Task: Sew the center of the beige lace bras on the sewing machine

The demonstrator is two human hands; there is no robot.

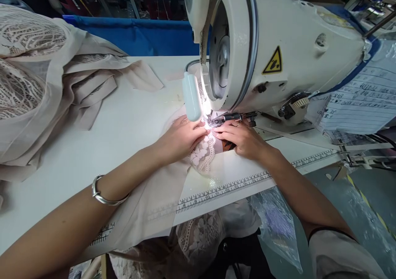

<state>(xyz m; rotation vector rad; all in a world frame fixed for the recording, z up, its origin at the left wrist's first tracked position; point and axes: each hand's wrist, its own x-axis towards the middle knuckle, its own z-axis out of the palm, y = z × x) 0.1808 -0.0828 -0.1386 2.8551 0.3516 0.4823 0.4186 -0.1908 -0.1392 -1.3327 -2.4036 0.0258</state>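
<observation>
Under the needle of a cream sewing machine (pixel 287 52) lies pale pink lace fabric (pixel 203 155) with a scalloped edge. My left hand (pixel 182 139) is closed on the fabric just left of the presser foot (pixel 211 121), thumb and fingertips near the needle. From the other side my right hand (pixel 244 138) holds the lace edge, its fingers drawn together beside the foot. Sheer cloth (pixel 148 209) runs from beneath my left forearm over the table's front edge. A small lit lamp (pixel 192 97) shines on the stitching spot. The fingertips are partly lost in glare.
More lace and sheer pieces (pixel 52 85) are heaped on the table's left. A printed ruler (pixel 225 190) follows the front edge. Handwritten papers (pixel 355 93) hang at the right, above a thread stand. Lace cloth (pixel 201 237) and a plastic bag (pixel 278 225) lie below the edge.
</observation>
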